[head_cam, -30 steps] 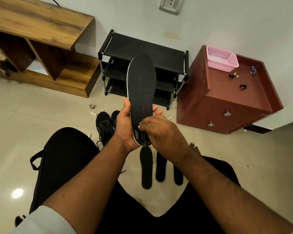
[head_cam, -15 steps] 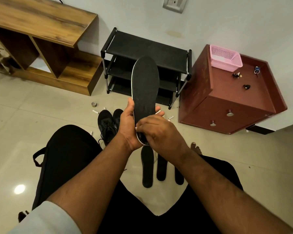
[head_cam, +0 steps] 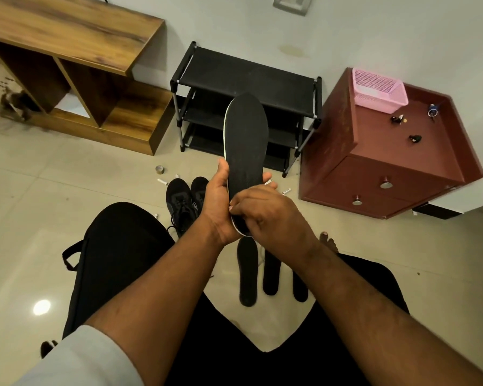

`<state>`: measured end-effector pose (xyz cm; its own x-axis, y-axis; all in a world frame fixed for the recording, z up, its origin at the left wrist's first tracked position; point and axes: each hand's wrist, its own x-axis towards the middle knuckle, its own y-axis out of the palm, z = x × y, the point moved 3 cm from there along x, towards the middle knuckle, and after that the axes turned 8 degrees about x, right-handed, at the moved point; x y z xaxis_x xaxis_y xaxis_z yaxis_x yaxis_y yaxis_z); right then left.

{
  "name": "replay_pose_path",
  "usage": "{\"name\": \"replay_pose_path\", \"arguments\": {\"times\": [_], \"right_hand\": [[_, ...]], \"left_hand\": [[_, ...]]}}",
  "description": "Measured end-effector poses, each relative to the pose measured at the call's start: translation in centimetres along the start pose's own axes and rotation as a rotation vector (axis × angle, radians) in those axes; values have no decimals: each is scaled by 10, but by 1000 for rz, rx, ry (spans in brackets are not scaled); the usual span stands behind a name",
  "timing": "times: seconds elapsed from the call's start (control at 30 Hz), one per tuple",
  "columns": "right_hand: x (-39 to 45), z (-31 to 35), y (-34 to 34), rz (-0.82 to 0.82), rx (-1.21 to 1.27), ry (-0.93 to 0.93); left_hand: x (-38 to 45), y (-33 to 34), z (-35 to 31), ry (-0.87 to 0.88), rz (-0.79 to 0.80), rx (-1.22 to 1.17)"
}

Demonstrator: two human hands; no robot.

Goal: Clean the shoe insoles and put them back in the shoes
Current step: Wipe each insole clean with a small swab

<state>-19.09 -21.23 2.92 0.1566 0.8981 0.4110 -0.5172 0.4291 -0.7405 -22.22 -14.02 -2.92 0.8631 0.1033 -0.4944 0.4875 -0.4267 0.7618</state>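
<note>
A black insole [head_cam: 245, 140] with a white edge stands upright in front of me, toe end up. My left hand [head_cam: 217, 201] grips it at the heel half, thumb on the left edge and fingers behind. My right hand [head_cam: 268, 213] covers the heel end with its fingers curled over the insole's face. Whether it holds a cloth is hidden. A pair of black shoes [head_cam: 184, 201] stands on the floor just left of my hands. Three more black insoles [head_cam: 247, 277] lie side by side on the floor below my hands.
A black shoe rack [head_cam: 248, 79] stands against the wall behind the insole. A wooden shelf unit [head_cam: 76, 48] is at the left, a red-brown cabinet [head_cam: 396, 168] with a pink basket [head_cam: 378, 90] at the right. Small white bits and a tape roll [head_cam: 159, 169] lie on the tiles.
The view shifted slightly and the insole stays upright in my left hand. My right hand has slid a little over the heel end.
</note>
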Motion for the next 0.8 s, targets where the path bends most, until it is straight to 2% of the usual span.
{"name": "replay_pose_path", "arguments": {"times": [0.13, 0.3, 0.5, 0.53, 0.67, 0.8], "right_hand": [[-20, 2, 4, 75, 5, -5], [-25, 1, 2, 50, 20, 17], [-2, 3, 2, -88, 14, 105], [-6, 3, 2, -100, 5, 82], [-36, 3, 2, 22, -1, 52], [-54, -13, -6, -31, -73, 135]], "left_hand": [[4, -5, -6, 61, -50, -81], [8, -1, -1, 55, -38, -82], [0, 5, 4, 6, -55, -1], [-1, 4, 3, 18, -65, -8], [1, -1, -2, 121, -145, -48], [0, 1, -8, 187, -129, -66]]}}
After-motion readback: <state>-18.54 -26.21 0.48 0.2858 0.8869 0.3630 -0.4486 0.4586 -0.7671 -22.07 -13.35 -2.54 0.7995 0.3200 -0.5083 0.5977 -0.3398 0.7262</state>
